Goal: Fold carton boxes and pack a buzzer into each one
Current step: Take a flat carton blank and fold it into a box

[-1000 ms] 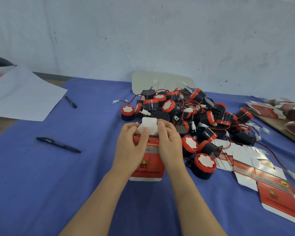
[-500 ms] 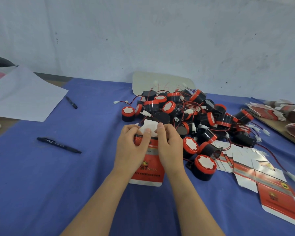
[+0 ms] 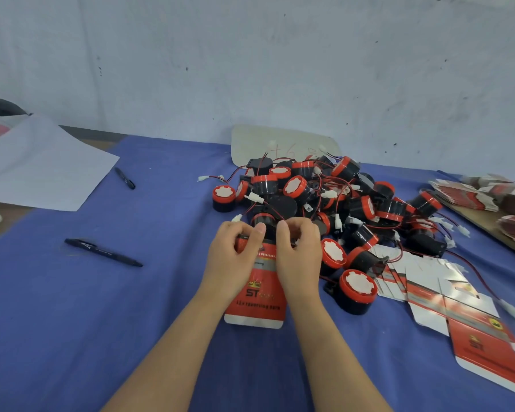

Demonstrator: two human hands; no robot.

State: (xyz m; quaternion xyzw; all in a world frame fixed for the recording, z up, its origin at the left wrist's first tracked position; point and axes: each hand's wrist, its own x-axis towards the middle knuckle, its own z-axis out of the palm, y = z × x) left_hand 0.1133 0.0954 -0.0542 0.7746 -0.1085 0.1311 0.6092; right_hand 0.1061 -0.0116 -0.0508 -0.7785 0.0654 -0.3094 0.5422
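Note:
A red and white carton box (image 3: 257,295) lies on the blue cloth (image 3: 101,307), its far end towards a pile of black and red buzzers (image 3: 333,203). My left hand (image 3: 232,260) grips the far left corner of the carton, thumb on top. My right hand (image 3: 299,257) grips the far right corner, fingers curled over the end. The carton's white end flap is hidden under my fingers. Flat unfolded cartons (image 3: 464,319) lie to the right.
Two black pens (image 3: 101,251) (image 3: 125,178) lie on the cloth at left, beside a white paper sheet (image 3: 36,168). A stack of flat red cartons (image 3: 488,194) sits on a board at far right. A pale board (image 3: 283,141) leans against the wall behind the pile.
The white end flap that stood up between my thumbs is folded down out of sight. Both hands have closed tighter over the carton's far end.

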